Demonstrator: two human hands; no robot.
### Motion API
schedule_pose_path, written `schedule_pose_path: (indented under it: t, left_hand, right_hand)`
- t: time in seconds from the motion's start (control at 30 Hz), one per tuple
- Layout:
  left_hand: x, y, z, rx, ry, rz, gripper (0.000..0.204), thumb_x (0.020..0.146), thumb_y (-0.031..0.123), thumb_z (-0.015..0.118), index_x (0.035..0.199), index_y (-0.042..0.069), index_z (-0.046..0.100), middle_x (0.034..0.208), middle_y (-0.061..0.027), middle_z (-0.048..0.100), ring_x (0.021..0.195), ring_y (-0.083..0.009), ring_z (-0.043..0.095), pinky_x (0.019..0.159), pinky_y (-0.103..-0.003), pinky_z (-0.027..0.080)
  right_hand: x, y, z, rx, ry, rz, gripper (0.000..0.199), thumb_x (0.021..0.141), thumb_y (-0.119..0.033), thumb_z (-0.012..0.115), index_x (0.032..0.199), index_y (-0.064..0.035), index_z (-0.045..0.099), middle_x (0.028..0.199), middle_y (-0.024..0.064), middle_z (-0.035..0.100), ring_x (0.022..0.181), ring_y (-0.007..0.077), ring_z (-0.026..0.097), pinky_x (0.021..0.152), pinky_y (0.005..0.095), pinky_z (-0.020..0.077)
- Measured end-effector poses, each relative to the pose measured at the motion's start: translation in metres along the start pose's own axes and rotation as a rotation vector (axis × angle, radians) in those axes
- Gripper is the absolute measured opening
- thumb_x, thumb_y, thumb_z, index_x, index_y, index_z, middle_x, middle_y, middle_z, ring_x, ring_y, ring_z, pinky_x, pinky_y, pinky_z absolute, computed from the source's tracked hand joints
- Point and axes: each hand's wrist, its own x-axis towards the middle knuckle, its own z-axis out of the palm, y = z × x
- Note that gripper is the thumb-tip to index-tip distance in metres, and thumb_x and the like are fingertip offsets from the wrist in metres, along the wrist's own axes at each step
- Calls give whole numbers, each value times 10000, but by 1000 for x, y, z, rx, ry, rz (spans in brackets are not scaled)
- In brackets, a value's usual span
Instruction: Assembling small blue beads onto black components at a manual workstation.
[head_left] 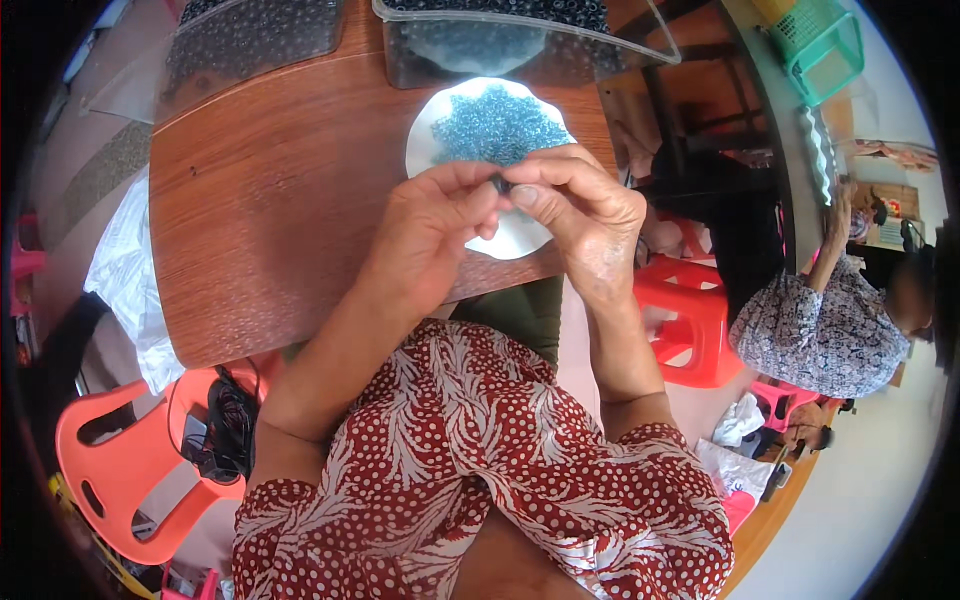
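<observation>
Over the near part of a white plate [512,243], my left hand [420,235] and my right hand [598,225] meet fingertip to fingertip. Between their thumbs and forefingers is a small black piece [501,186], mostly covered by the fingers, so its exact kind does not show. Both hands are closed in a pinch on it. Behind them on the plate lies a heap of tiny clear-blue pieces [495,122]. The plate rests on a brown wooden table [270,220], close to its right edge.
Two clear plastic bins, one at the back left [255,45] and one at the back middle [440,62], hold many small black pieces. An orange chair [130,490] with black cables stands left, a red stool [690,325] right. Another person [825,325] is at the far right.
</observation>
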Motion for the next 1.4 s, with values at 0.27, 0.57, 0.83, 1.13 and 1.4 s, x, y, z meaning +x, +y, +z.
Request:
schedule_pose_path:
  t: [0.27, 0.57, 0.83, 1.13, 1.4]
  left_hand:
    - [0, -2, 0, 20, 16, 1, 187, 799, 25, 594, 966, -54, 570, 807, -98, 607, 672, -132, 522, 628, -233, 411]
    - [1, 0, -5, 73, 17, -40, 216, 813, 48, 580, 1001, -54, 551, 813, -85, 601, 687, -139, 551, 651, -249, 440]
    - [-2, 3, -3, 100, 28, -18, 197, 798, 30, 592, 971, -61, 567, 808, -109, 612, 681, -145, 558, 619, -239, 429]
    - [-2, 10, -2, 117, -40, -73, 151, 770, -5, 609, 899, -80, 583, 788, -129, 618, 677, -158, 572, 568, -249, 431]
    - [4, 19, -1, 204, -37, -158, 171, 749, 0, 627, 886, -100, 597, 778, -136, 621, 630, -151, 561, 552, -242, 430]
  right_hand:
    - [4, -10, -4, 210, -31, 227, 131, 700, 104, 639, 815, 41, 644, 818, 76, 598, 762, 139, 589, 671, 231, 491]
    - [8, -8, -8, -4, -131, 90, 136, 703, 91, 641, 829, 42, 642, 809, 66, 599, 749, 120, 568, 676, 223, 460]
    - [14, -12, -9, 241, -152, 281, 172, 698, 105, 634, 850, 26, 651, 796, 58, 614, 732, 118, 583, 677, 222, 476]
    - [32, -4, -23, 229, -435, 455, 271, 644, 70, 660, 905, 0, 675, 827, 72, 660, 745, 124, 604, 692, 223, 480]
    - [42, 4, -25, 237, -575, 482, 235, 701, 94, 577, 907, 12, 655, 782, 65, 652, 737, 112, 606, 690, 224, 479]
